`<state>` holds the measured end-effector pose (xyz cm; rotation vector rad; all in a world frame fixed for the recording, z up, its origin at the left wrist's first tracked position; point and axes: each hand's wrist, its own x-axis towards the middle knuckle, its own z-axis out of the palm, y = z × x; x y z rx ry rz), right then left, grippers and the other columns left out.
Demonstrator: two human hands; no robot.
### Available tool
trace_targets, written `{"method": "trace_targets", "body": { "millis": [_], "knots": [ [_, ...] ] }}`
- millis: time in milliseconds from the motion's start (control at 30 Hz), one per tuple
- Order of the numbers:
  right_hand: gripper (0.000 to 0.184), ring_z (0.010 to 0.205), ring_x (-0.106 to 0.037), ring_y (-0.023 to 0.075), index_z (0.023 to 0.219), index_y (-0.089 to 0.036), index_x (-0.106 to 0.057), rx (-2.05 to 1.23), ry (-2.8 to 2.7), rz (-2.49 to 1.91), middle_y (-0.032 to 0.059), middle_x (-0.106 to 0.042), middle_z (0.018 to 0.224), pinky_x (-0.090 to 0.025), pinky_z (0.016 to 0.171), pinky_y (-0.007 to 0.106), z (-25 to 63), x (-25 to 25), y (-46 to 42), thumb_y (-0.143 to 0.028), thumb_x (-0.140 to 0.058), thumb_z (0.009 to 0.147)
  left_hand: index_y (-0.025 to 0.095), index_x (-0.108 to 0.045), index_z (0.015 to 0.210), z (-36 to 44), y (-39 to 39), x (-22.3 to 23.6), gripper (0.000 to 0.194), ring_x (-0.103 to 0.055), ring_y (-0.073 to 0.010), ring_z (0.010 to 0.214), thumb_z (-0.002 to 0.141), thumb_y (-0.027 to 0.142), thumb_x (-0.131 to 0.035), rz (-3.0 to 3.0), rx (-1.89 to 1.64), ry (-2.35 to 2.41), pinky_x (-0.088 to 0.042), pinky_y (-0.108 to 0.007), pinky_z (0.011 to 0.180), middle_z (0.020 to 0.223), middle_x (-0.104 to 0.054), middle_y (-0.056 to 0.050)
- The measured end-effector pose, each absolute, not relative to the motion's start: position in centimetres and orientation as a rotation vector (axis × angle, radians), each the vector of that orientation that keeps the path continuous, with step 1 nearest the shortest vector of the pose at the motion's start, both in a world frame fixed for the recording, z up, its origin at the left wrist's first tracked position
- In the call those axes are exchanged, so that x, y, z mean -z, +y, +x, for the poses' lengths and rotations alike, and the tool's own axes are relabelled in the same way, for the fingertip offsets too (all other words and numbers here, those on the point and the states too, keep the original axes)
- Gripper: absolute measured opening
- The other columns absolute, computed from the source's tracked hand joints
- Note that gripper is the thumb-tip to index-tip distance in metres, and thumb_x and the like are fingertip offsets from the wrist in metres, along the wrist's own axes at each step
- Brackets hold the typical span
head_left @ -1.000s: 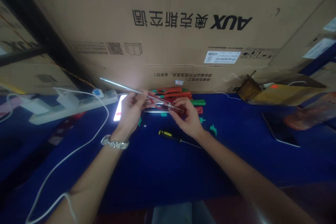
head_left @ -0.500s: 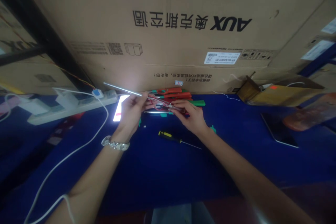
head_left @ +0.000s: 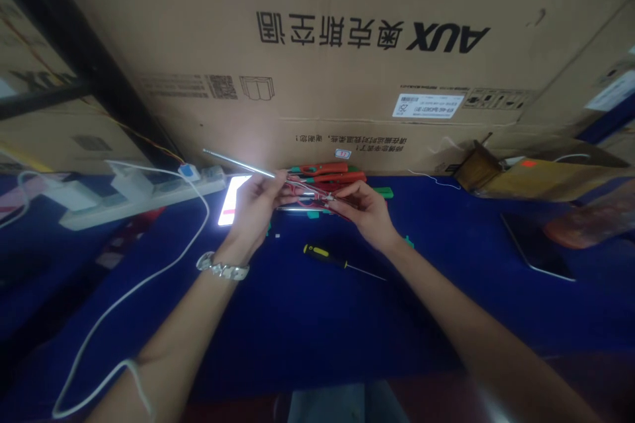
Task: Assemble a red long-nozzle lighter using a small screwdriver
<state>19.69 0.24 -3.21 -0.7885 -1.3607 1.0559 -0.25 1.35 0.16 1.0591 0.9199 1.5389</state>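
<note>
Left hand [head_left: 253, 208] has the thin metal tube [head_left: 238, 164] between thumb and fingers, partway along; far end sticks out past the grip, angled up and left. Right hand [head_left: 370, 215] is closed in a narrow pinch on the red handle [head_left: 349, 209] at the tube's inner end. Whole piece is up above the surface [head_left: 297, 317], in front of the red lighters [head_left: 327, 168]. Small parts between the fingertips too blurred to tell.

Handling, my read: light, tube stiff and probably slick, so pinch it, don't squeeze. Handle looks like hard plastic; small bits at the joint could slip out or snap. Best hold: left on bare tube near the joint, right on the handle sides. Long free end will swing if the left grip loosens.

Screwdriver [head_left: 325, 256] lies nearer the body, untouched. Lit phone [head_left: 231, 205] is beside the left hand.
</note>
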Motion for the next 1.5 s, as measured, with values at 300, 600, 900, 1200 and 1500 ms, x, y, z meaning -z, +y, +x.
{"method": "trace_targets", "body": {
  "millis": [300, 600, 900, 1200, 1500],
  "knots": [
    [0.034, 0.064, -0.068, 0.0124, 0.082, -0.019, -0.071, -1.538, -1.093, -0.844, -0.0012, -0.073, 0.075, -0.051, 0.056, 0.024, 19.8, 3.0, 0.2, -0.031, -0.092, 0.058, 0.014, -0.069, 0.086, -0.5, 1.5, 0.0, 0.034, -0.071, -0.0140, 0.065, 0.069, 0.038, -0.085, 1.095, -1.500, 0.912, -0.059, -0.023, 0.059, 0.082, -0.075, -0.006],
    [0.028, 0.063, -0.069, 0.0130, 0.076, -0.021, -0.074, -1.403, -1.085, -0.889, -0.0014, -0.075, 0.074, -0.057, 0.061, 0.028, 19.4, 3.6, -0.2, -0.032, -0.092, 0.057, 0.012, -0.073, 0.083, -1.0, 1.7, 0.2, 0.031, -0.070, -0.0143, 0.069, 0.069, 0.036, -0.086, 1.052, -1.409, 0.986, -0.060, -0.026, 0.069, 0.077, -0.074, -0.006],
    [0.027, 0.064, -0.069, 0.0138, 0.075, -0.021, -0.072, -1.358, -1.119, -0.881, -0.0014, -0.075, 0.074, -0.059, 0.063, 0.030, 19.6, 4.0, -0.2, -0.033, -0.091, 0.060, 0.012, -0.073, 0.077, -0.8, 1.7, 0.7, 0.030, -0.068, -0.0122, 0.066, 0.069, 0.038, -0.086, 0.993, -1.385, 0.993, -0.058, -0.026, 0.072, 0.073, -0.073, -0.005],
    [0.030, 0.066, -0.070, 0.0142, 0.077, -0.020, -0.069, -1.494, -1.146, -0.867, -0.0006, -0.074, 0.075, -0.060, 0.070, 0.032, 19.2, 4.1, -0.5, -0.034, -0.090, 0.062, 0.013, -0.071, 0.073, -0.8, 2.1, 1.6, 0.033, -0.063, -0.0104, 0.059, 0.073, 0.045, -0.081, 1.171, -1.471, 1.059, -0.053, -0.024, 0.062, 0.067, -0.069, -0.003],
    [0.035, 0.064, -0.067, 0.0141, 0.079, -0.020, -0.066, -1.344, -1.326, -0.947, 0.0001, -0.072, 0.075, -0.056, 0.063, 0.030, 19.2, 4.4, -0.2, -0.044, -0.087, 0.065, 0.012, -0.070, 0.070, -1.0, 2.5, 1.8, 0.039, -0.064, -0.0122, 0.061, 0.068, 0.049, -0.083, 1.159, -1.444, 1.090, -0.051, -0.024, 0.062, 0.067, -0.070, -0.004]
  ]
}}
